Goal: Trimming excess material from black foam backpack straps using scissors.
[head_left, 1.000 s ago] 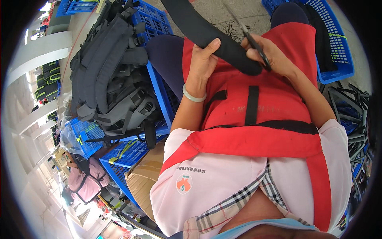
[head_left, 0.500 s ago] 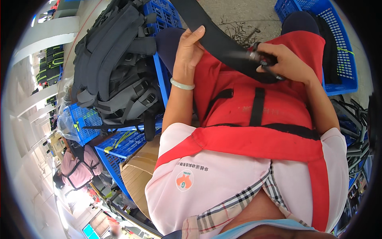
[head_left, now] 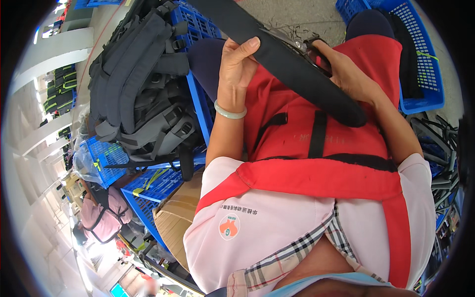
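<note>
A long black padded strap [head_left: 307,79] with a rounded end slants across my lap, over the red apron [head_left: 282,168]. My left hand [head_left: 235,69] grips its near edge, thumb on top, with the fingers partly hidden underneath. In my right hand [head_left: 352,74] is a pair of scissors [head_left: 300,47] with dark handles. Their metal blades lie along the strap's far edge and point up and left. Whether the blades are parted I cannot make out.
Grey backpacks [head_left: 133,84] are heaped over blue crates at my left. A blue crate [head_left: 429,101] with black pieces stands at far right. Grey straps [head_left: 440,148] are piled at my right side. A cardboard box [head_left: 170,222] stands near left. Another person [head_left: 104,215] in pink is farther off.
The strap has turned so its flat face and rounded end show more. The scissors have moved from its end up and left along the far edge. My left hand keeps its hold.
</note>
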### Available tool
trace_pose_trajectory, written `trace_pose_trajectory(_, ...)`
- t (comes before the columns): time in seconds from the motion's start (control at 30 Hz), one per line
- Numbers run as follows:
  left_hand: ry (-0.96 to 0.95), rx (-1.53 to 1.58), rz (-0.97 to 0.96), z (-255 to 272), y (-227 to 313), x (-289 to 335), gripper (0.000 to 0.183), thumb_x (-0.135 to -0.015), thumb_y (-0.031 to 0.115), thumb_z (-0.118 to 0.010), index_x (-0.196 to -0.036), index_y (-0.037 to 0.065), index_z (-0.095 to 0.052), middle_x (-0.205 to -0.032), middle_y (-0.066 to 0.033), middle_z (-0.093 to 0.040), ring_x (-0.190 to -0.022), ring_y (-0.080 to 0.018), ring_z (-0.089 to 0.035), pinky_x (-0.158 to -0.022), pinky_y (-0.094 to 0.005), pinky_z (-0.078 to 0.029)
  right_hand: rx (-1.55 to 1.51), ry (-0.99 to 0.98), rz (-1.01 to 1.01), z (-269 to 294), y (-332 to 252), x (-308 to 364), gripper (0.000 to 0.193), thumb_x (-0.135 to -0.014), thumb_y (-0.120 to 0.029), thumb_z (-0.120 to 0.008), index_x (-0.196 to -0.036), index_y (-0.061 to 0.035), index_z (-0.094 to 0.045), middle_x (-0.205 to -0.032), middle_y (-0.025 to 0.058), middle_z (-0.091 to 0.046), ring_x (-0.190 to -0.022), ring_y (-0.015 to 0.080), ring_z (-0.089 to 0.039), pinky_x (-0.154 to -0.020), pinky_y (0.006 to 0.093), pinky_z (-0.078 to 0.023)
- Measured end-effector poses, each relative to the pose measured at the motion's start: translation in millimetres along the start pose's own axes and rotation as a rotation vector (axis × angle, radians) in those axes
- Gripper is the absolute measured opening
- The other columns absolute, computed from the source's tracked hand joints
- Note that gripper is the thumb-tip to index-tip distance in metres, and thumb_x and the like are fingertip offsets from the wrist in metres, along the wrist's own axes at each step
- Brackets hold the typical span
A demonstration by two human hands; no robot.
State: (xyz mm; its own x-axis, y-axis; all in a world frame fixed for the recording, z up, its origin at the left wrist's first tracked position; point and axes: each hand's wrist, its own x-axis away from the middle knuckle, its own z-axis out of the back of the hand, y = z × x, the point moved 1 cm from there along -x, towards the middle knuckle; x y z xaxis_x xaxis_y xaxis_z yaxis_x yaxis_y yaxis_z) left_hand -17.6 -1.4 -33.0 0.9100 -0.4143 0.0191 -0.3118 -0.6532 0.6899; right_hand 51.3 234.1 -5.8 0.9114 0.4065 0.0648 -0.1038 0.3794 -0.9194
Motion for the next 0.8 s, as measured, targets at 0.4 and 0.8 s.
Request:
trace_pose_trajectory(0.4,0.002,-0.048,-0.043,-6.2,-12.7,5.7,0.019,-0.08,-0.004,-0.067,-0.098,0.004,-0.067,-0.095,-0.0085,-0.069,-0.087,-0.02,-0.066,-0.083,-0.0336,-0.053,0.179,0.08,-0.02,-13.5,6.7,-5.4,0.038,-0.076,-0.002,-0.068,-0.107,0.0,-0.047,-0.09,0.0224,-0.061,-0.085,0.0403,-0.059,-0.071,0.0395,-0.046)
trace_pose_trajectory(0.8,-0.005,-0.032,-0.034,2.9,-5.3,3.1,0.019,-0.082,0.003,-0.068,-0.101,0.006,-0.066,-0.099,-0.0096,-0.068,-0.094,-0.0239,-0.064,-0.087,-0.0397,-0.052,0.016,0.073,0.015,-19.3,26.7,-4.1,0.036,-0.082,-0.015,-0.067,-0.11,-0.0009,-0.049,-0.08,0.0158,-0.058,-0.071,0.0223,-0.054,-0.068,0.0331,-0.045)
